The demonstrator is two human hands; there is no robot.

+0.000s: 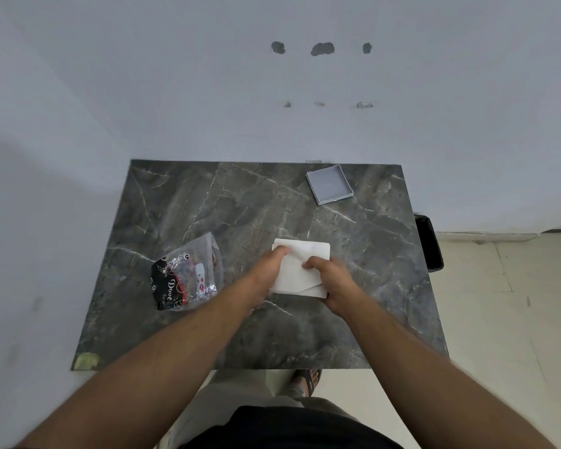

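Observation:
A folded white paper or cloth (pixel 300 270) lies in the middle of the dark marble table (pixel 240 202). My left hand (pixel 266 273) lies on its left side, fingertips reaching toward the top left corner. My right hand (pixel 332 283) sits on its right side, with curled fingers pinching a fold near the middle. Both forearms stretch in from the near edge. The paper's lower right corner shows overlapping layers.
A clear plastic bag (pixel 188 273) with a black Dove wrapper and small items lies left of my hands. A shallow grey square tray (pixel 329 184) sits at the table's far right. A black bin (pixel 429 243) stands beside the right edge. A wall is behind.

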